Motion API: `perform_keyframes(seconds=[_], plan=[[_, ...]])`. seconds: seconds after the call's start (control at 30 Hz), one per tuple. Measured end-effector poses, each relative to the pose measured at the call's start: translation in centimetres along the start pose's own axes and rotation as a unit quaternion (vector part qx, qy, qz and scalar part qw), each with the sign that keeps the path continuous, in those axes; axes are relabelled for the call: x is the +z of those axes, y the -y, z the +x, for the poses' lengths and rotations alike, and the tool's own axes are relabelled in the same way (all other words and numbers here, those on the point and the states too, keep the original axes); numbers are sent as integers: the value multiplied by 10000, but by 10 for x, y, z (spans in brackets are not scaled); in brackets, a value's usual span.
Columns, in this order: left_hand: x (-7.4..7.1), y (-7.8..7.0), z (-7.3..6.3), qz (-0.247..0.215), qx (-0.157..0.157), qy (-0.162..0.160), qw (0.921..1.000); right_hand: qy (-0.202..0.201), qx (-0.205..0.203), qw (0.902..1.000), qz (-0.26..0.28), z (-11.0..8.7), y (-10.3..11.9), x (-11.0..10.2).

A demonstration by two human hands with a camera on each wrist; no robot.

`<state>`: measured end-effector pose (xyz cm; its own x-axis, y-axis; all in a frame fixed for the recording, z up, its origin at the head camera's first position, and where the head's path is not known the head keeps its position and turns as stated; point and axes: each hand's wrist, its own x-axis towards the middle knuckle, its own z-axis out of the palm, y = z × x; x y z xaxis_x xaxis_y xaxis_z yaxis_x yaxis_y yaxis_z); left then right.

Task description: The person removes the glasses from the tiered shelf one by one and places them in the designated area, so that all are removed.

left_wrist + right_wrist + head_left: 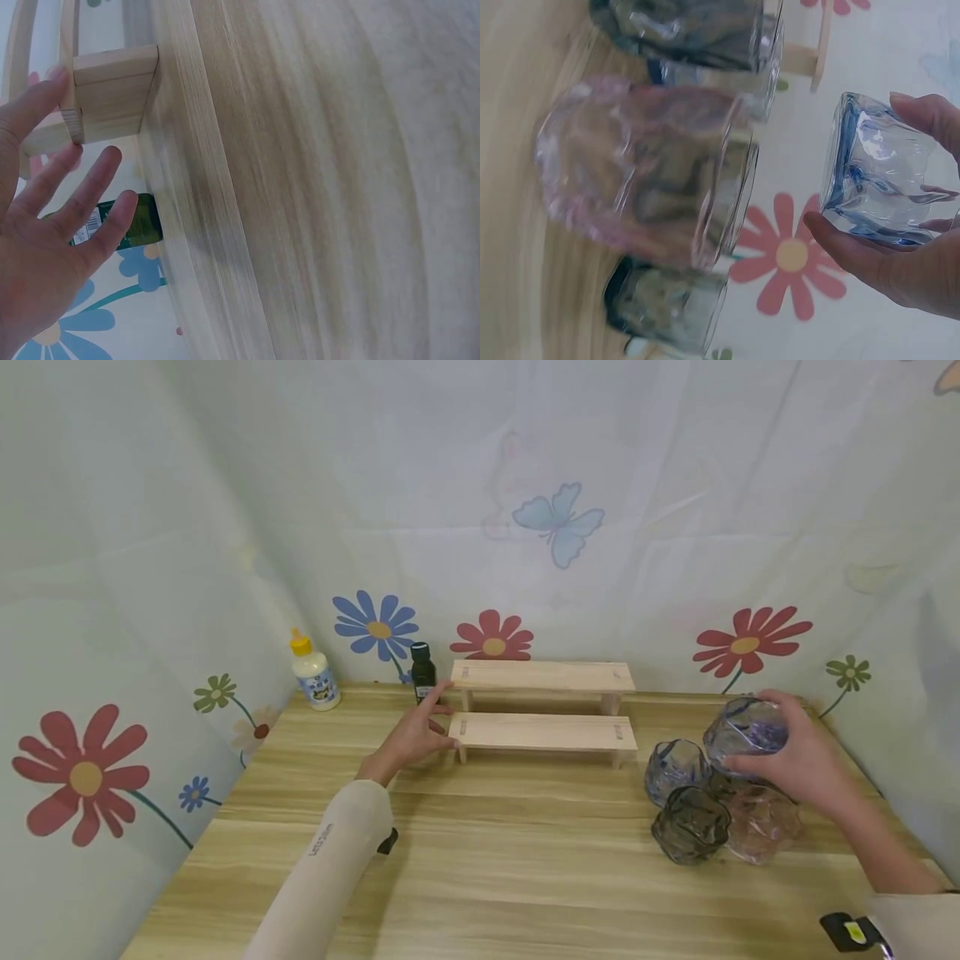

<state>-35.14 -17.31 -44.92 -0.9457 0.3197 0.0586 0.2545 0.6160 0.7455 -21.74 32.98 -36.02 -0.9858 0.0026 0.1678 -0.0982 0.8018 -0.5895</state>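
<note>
My right hand [810, 764] grips a clear blue-tinted glass cup [742, 731], thumb on one side and fingers on the other. In the right wrist view the blue glass [877, 176] is apart from the other glasses. My left hand [412, 739] is at the left end of a two-tier wooden shelf [543, 732]. Its fingers are spread and fairly straight in the left wrist view, with the thumb [52, 84] touching the lower board's edge. Below the blue cup cluster a dark grey glass [692, 827], a pink glass [761, 827] and another bluish glass [675, 770].
Behind my left hand stands a small dark green bottle [423, 670]. A white bottle with a yellow cap [318, 681] is at the table's back left corner. A flowered curtain [637, 527] hangs along the back and sides of the wooden table [487, 877].
</note>
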Motion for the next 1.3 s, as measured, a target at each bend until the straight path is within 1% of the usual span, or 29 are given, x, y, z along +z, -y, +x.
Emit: perform_keyframes(seconds=[0.1,0.2,0.33,0.5,0.67,0.77,0.9,1.13,1.3], plan=[[0,1,0,17,30,-40,10000,-176,191,9995,-205,-7,-13,-10],[0,2,1,15,32,-59,10000,-244,472,9975,-471,-14,-23,-19],[0,3,2,-10,60,-39,10000,-323,753,9948,-612,-24,-37,-25],[1,2,1,-31,29,-15,10000,-567,1000,9910,-683,-35,-54,-30],[-1,-1,-1,-47,35,0,10000,-595,1207,9893,-565,-43,-69,-32],[-2,-2,-2,-61,44,2,10000,-605,1258,9888,-528,-46,-79,-32],[-2,-1,-1,-52,75,12,10000,-641,1195,9896,-478,-51,-91,-28],[0,-2,-2,-63,108,18,9999,-349,1481,9868,-559,-58,-109,-17],[0,-4,-3,-69,98,5,9999,-271,1433,9881,-480,-62,-118,-8]])
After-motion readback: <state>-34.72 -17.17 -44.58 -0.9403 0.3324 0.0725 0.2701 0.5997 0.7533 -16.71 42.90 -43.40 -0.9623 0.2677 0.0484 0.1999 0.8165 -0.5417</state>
